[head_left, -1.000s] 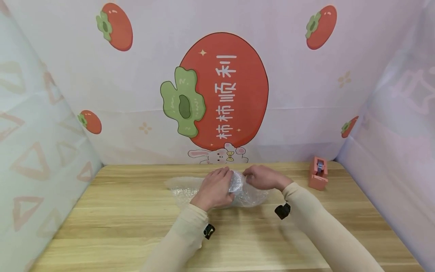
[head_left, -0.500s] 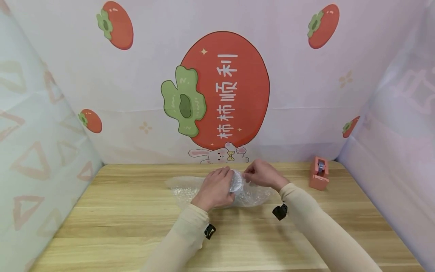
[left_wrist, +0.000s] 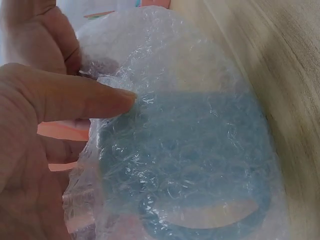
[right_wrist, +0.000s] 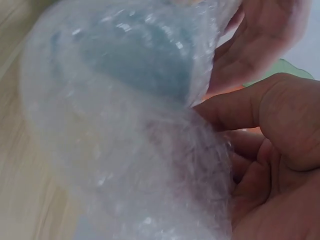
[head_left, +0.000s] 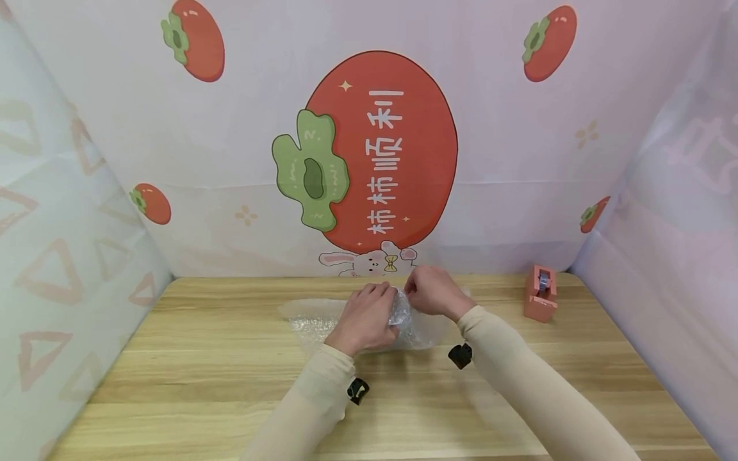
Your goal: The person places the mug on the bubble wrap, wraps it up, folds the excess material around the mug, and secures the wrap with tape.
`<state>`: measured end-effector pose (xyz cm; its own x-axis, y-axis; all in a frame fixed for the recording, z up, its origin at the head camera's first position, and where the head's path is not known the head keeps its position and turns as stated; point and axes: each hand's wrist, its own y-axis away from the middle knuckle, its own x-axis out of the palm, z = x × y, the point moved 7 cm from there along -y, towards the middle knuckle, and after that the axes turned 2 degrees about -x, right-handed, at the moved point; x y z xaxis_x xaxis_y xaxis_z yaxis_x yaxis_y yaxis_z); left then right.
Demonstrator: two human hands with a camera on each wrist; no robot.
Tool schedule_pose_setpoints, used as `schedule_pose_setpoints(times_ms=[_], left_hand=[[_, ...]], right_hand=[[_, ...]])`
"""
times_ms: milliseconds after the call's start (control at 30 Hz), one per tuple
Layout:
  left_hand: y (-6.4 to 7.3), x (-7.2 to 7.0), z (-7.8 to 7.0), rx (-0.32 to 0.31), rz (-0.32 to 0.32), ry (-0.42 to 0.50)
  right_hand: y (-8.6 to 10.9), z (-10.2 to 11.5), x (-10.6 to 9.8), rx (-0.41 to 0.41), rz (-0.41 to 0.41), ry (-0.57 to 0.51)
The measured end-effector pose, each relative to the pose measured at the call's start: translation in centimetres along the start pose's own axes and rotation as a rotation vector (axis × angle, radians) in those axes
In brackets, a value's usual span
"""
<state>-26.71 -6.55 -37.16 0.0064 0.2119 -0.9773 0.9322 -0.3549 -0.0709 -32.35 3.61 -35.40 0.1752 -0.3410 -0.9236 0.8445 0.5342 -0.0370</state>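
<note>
A light blue mug [left_wrist: 185, 145] with a loop handle shows through clear bubble wrap [head_left: 311, 323]. My left hand [head_left: 364, 320] grips the wrapped mug from the left, its thumb [left_wrist: 107, 100] pressing the wrap's top edge in the left wrist view. At the right end of the bundle, my right hand [head_left: 435, 291] pinches the edge of the wrap between thumb and fingers. A free flap of bubble wrap spreads left across the table. In the right wrist view the wrap [right_wrist: 130, 150] stands up in front of my right hand, fingers partly seen through it.
A coral-pink tape dispenser [head_left: 541, 298] stands at the back right of the wooden table [head_left: 202, 384]. Behind the table hangs a printed backdrop [head_left: 242, 128] with persimmons, and patterned side panels [head_left: 69, 269] rise on both sides.
My right hand has moved slightly left and up toward the mug, drawing the right end of the bubble wrap inward with it. My left hand has stayed in place.
</note>
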Motion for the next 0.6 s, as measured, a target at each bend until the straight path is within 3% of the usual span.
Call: schedule_pose_setpoints(times_ms=[167,233,433,600], left_hand=[[-0.1,-0.1,0.1,-0.005,-0.016,0.000],[-0.1,-0.2,0.2,-0.009,-0.024,0.001],[-0.1,-0.2,0.2,-0.018,-0.039,0.007],[0.0,-0.2,0.4,-0.023,-0.048,0.013]], right_hand=[[-0.6,0.3,0.0,0.015,0.054,0.009],[-0.7,0.2,0.0,0.040,0.112,-0.028],[-0.5,-1.1,-0.1,0.182,0.331,-0.292],[-0.2,-1.9,-0.1,0.209,0.442,-0.399]])
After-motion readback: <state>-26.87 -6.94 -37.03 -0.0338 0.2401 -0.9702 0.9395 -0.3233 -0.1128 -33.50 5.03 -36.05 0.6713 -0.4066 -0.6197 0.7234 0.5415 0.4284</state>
